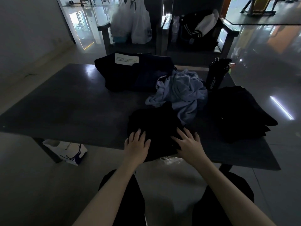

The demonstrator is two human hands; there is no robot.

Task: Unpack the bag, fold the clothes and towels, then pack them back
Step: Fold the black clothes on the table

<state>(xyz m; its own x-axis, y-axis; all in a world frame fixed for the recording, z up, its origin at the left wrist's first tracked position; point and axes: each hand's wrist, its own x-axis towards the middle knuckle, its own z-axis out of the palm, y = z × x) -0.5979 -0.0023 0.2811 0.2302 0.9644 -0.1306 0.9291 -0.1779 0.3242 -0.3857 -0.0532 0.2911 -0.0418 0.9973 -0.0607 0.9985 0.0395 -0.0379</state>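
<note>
A black garment lies folded at the near edge of the dark table. My left hand presses flat on its left part, fingers spread. My right hand lies flat on its right part, fingers straight. Behind it sits a crumpled light blue towel. A dark bag with a white label stands at the table's far side. Another black garment pile rests at the right.
A black shaker bottle stands at the far right of the table. A white paper bag sits on the floor under the table's left. Beyond the table are benches with white plastic bags and a dark jacket.
</note>
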